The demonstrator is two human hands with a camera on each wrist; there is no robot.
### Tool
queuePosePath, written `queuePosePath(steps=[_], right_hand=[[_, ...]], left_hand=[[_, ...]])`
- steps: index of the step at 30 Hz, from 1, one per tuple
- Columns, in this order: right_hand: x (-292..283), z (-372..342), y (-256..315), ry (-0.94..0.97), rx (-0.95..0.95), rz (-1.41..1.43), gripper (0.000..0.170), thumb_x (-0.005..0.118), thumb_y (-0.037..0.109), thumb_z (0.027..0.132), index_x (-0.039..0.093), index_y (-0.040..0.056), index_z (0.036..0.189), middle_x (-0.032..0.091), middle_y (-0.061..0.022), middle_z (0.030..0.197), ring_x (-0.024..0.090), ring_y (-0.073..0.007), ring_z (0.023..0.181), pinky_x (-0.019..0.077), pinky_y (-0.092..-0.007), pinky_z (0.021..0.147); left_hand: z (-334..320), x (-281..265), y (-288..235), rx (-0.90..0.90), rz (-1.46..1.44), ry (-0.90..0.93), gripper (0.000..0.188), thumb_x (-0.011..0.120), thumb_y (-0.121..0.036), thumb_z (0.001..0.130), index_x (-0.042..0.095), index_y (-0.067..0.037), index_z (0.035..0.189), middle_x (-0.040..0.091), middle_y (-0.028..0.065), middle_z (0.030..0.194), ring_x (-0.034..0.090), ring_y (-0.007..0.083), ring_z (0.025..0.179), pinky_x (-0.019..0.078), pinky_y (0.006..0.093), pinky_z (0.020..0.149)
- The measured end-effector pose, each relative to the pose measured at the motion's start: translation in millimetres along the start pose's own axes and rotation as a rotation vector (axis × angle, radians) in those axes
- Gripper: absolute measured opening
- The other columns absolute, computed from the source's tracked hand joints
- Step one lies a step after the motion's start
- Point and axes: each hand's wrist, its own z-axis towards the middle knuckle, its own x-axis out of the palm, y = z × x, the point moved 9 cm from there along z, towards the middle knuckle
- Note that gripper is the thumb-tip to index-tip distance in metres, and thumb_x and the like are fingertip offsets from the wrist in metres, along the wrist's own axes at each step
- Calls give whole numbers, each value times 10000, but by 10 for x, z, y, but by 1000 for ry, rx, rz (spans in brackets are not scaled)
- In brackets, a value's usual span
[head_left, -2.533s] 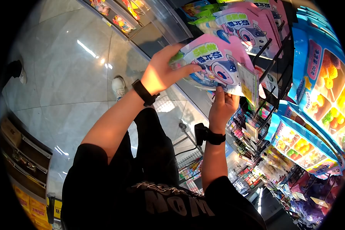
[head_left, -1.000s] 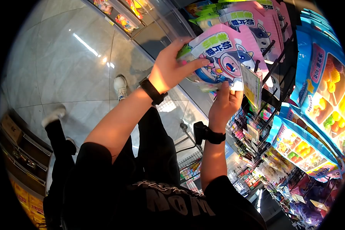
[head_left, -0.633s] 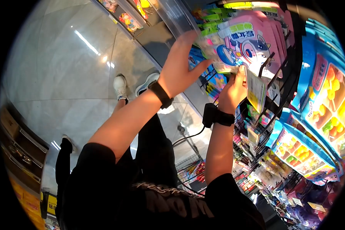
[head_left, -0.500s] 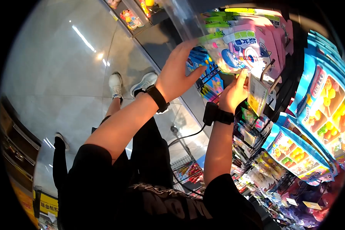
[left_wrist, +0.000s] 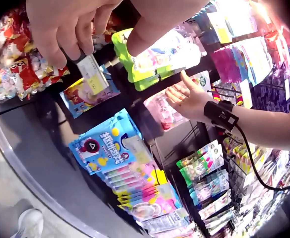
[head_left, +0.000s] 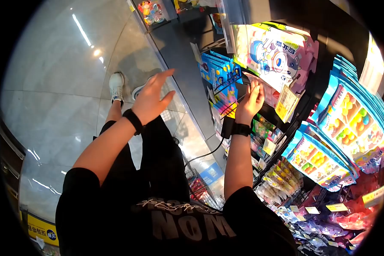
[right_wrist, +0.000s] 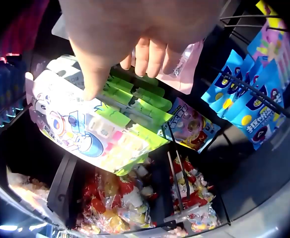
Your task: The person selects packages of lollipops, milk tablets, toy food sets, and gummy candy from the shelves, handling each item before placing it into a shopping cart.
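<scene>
My left hand (head_left: 154, 100) hovers with nothing in it, fingers extended, left of the rack in the head view. Its relaxed fingers show at the top of the left wrist view. Pink cow-print milk-candy pouches (head_left: 281, 57) with green edges hang from the rack at upper right. Just below them is my right hand (head_left: 251, 102), its fingertips right at a pink packet (left_wrist: 165, 111). In the left wrist view that hand's fingers are loosely extended, thumb apart. The right wrist view has the thumb overlapping the cow-print pouches (right_wrist: 70, 124).
Blue candy bags (head_left: 219, 70) hang left of the right hand. Larger blue fruit-candy pouches (head_left: 320, 160) stick out on the right. A price tag (head_left: 287, 103) projects from a hook. Wrapped sweets (right_wrist: 115, 198) fill bins below. A cable (head_left: 207, 154) trails from the right wrist.
Both hands have let go of the cow-print pouch, which now hangs among the others. My left hand has drawn back left; my right has dropped to the pink packet. The head view has shifted.
</scene>
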Motion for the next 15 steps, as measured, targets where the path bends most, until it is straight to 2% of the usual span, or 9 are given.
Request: queuePosePath(steps=[2,3,4,5,6,7,10,13,15], right_hand=[[90,-11,27,41,9,-9,453,577,219,1011,411,-10,1366,478,-188,1438,463,-294,1348,372,-419,1107],[121,-2,47,24,29,-7,476,593,220,1003,408,-11,1375,480,-163,1433,466,-262,1340,371,-401,1110],[96,100,-28,74,26,-6,492,602,216,998,399,-6,1387,478,-146,1427,470,-239,1329,378,-380,1101],[38,158,-96,120,24,-5,509,611,212,993,390,-2,1399,476,-130,1421,474,-216,1317,385,-360,1093],[224,119,161,130,-27,-28,515,626,204,985,399,-1,1398,520,-106,1352,511,-178,1254,402,-319,1062],[185,151,165,99,-18,-32,492,631,206,982,432,-12,1375,568,-96,1287,530,-173,1216,403,-316,1051],[5,232,-30,-5,231,-58,492,656,214,967,463,-25,1351,596,-81,1244,543,-162,1165,412,-330,1038],[46,200,115,-49,250,-70,550,693,197,938,433,-8,1378,577,-90,1289,538,-181,1182,423,-349,1040],[122,191,188,45,109,-37,596,698,162,927,384,7,1409,549,-99,1328,532,-195,1209,404,-357,1073]], left_hand=[[-96,-126,87,19,34,-1,572,667,-108,868,458,-81,1399,546,170,1349,502,359,1267,422,410,1054],[-126,-187,123,32,54,1,572,665,-102,869,456,-81,1400,549,170,1345,502,359,1268,423,409,1053],[-153,-211,213,11,80,9,540,659,-93,896,457,-61,1396,537,149,1370,500,310,1291,407,372,1060],[-188,-236,274,4,76,1,544,658,-92,897,454,-64,1400,538,146,1369,499,307,1293,406,378,1060],[-218,-260,325,-3,73,-8,548,657,-91,897,452,-67,1405,539,143,1369,498,303,1295,405,385,1061],[-220,-297,355,-7,71,-22,552,657,-89,898,450,-70,1409,541,140,1368,497,300,1296,404,392,1061],[-240,-341,411,-28,92,-1,570,656,-80,898,442,-89,1425,548,136,1365,495,285,1302,397,415,1067],[-257,-322,489,-95,90,14,585,656,-68,897,431,-103,1436,554,133,1363,501,276,1294,412,427,1041],[-255,-312,501,-82,104,2,570,661,-65,895,449,-100,1423,571,129,1342,528,269,1261,429,408,1019]])
